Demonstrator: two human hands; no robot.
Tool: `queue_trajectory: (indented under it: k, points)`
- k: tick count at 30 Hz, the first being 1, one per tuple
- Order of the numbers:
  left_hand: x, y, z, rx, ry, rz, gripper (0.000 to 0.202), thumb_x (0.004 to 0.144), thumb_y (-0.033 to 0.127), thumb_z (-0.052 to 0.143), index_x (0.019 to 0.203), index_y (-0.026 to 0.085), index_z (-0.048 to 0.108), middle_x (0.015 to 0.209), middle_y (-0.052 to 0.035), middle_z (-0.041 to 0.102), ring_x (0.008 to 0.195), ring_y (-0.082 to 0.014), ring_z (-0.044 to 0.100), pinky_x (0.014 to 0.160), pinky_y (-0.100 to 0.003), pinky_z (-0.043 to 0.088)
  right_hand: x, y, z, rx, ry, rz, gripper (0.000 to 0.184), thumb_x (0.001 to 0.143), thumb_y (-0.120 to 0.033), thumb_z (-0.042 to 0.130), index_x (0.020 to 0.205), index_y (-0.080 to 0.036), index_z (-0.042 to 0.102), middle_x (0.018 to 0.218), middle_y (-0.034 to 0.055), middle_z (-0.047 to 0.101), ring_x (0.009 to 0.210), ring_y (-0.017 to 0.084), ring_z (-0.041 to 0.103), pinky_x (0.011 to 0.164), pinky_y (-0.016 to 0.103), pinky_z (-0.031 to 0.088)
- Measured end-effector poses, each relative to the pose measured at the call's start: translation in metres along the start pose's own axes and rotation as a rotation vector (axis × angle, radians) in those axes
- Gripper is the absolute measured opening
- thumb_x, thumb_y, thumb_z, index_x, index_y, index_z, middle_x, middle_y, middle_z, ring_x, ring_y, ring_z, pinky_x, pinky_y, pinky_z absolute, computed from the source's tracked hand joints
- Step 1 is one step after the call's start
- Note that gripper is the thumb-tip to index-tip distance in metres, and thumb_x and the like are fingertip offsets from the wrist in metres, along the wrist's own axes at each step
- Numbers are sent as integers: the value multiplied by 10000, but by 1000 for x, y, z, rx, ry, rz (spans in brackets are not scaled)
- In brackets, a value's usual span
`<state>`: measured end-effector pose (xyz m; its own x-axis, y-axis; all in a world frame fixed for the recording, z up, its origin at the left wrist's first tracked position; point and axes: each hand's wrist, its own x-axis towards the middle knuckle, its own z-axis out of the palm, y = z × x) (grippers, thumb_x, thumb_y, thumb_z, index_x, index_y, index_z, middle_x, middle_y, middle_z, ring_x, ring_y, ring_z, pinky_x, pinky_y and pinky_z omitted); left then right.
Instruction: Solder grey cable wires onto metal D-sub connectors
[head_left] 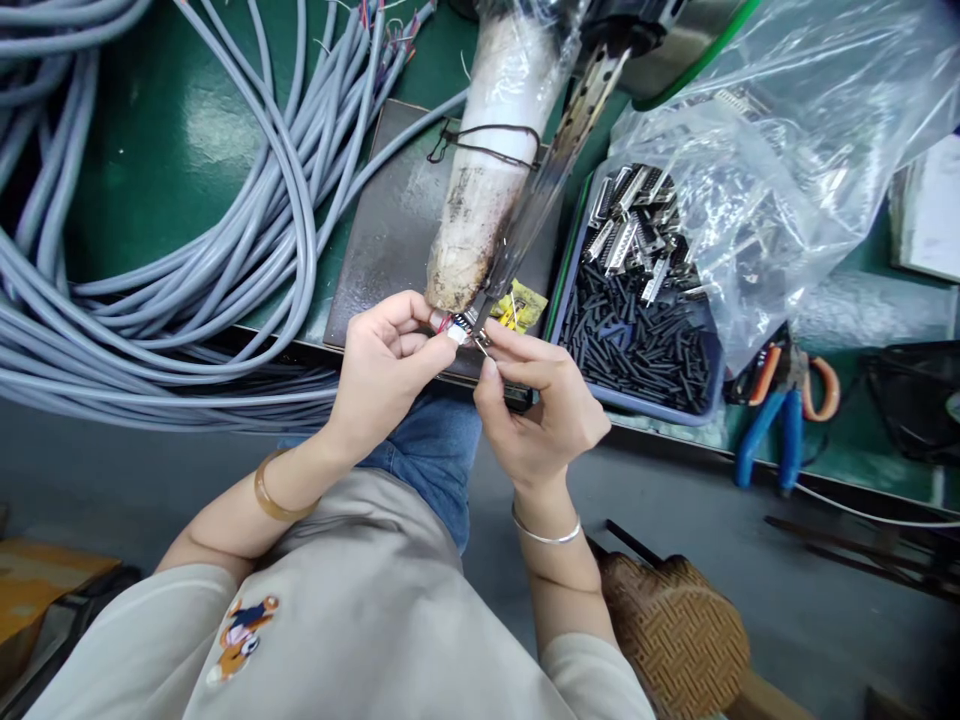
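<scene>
While both hands meet at the near edge of the desk (165,130), the left hand (382,365) pinches a small connector (459,330) with red and pale wire ends between thumb and forefinger. The right hand (544,400) closes narrowly on the same piece from the other side, thumb and forefinger tips pressed to its end; whether they also grip a fine pin or wire there cannot be told. The small connector sits just below the scorched tip of a white wrapped barrel (487,160), which leans over a dark metal plate (390,220), with a yellow scrap (521,310) just beside it. Right of the plate, a blue tray (660,408) holds many black sleeves (630,340) and a heap of metal shells (630,215), partly covered by a clear plastic bag (787,150). Grey cables (187,300) coil over the left part of the desk, their stripped coloured ends lying toward the far edge. Blue and orange pliers (780,410) lie near the right front edge. By this evidence, one piece is in hand and much stock lies unused, so most of the work appears to remain.
</scene>
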<state>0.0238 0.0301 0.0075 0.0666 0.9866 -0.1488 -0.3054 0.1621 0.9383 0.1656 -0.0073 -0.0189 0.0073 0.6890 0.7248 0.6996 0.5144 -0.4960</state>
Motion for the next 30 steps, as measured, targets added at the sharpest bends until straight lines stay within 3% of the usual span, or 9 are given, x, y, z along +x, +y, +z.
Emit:
queue_trajectory:
  k: [12,17,23,30]
  points:
    - [-1,-2,-3,27,-39,-10,145,683,103,716,679,162,584,536,90,516,381,14,326,369,-125,248,0,-4,-4,-138,-37,-125,168,884,-91,702,874,-222,596,1078,68,823,854,148,801,725,225,643]
    - [-4,-3,-3,61,-23,-21,143,661,106,722,682,153,588,582,77,535,393,16,330,368,-131,223,-2,-4,-6,-91,-36,-43,202,855,-77,745,899,-218,609,1058,53,822,866,149,799,767,242,647]
    - [-9,-3,-2,89,7,-17,125,655,126,735,699,145,619,683,33,594,526,-18,442,466,-142,317,3,-7,-7,-42,-33,-3,184,859,-87,745,898,-226,631,1000,28,818,891,158,792,786,276,650]
    - [-10,-2,-4,96,-3,-15,123,655,135,733,710,146,624,685,31,597,530,-23,431,493,-164,332,4,-10,-10,-7,-56,26,178,858,-82,741,890,-227,642,985,16,810,881,154,784,771,280,646]
